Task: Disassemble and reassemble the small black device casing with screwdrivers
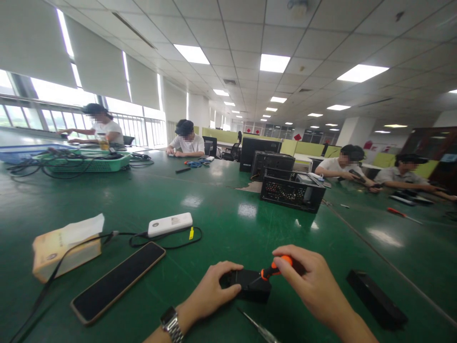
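My left hand (217,288) is closed round the left end of a black box-shaped casing (255,290), keeping it on the green table. An orange and black screwdriver (273,270) is gripped by the fingers of my right hand (314,281). Its shaft slants down to the left, with the tip at the top of the casing; whether it sits in a screw I cannot tell. A second, thin screwdriver (262,329) lies in front of the casing. To the right of my right hand rests another long black casing (376,297).
On the left are a smartphone (119,281), a white power bank (170,225) with a cable, and a tissue pack (66,250). Opened computer cases (293,193) stand ahead. A green basket (87,164) holds cables. An orange screwdriver (403,215) lies far right. Several people sit around.
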The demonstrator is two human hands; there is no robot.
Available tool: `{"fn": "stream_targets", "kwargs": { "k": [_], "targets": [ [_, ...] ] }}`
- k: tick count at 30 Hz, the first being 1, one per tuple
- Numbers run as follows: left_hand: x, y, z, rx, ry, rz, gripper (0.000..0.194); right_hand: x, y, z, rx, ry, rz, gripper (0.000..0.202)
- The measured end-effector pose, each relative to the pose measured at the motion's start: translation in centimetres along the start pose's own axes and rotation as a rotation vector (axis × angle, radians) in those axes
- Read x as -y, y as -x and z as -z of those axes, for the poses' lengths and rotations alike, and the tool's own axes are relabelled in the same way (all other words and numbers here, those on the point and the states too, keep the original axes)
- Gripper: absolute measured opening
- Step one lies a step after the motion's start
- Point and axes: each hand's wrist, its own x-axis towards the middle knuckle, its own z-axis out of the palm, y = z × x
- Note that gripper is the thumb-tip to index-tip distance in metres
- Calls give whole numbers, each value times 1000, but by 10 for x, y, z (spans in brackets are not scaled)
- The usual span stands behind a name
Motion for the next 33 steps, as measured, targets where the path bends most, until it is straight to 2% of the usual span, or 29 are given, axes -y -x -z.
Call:
{"fn": "stream_targets", "kwargs": {
  "k": [5,10,15,20,33],
  "targets": [
    [1,1,-1,-7,8,8,42,-5,0,2,-22,45,-49,28],
    [1,1,-1,-14,2,8,42,-6,1,4,8,114,25,30],
    [2,0,-1,-10,2,-4,41,-6,2,0,-49,231,24,38],
    [5,0,-1,-9,1,6,42,-10,3,-5,-97,189,66,34],
    [4,0,-1,-12,2,-1,42,-9,1,0,-69,83,62,29]
  ]
}}
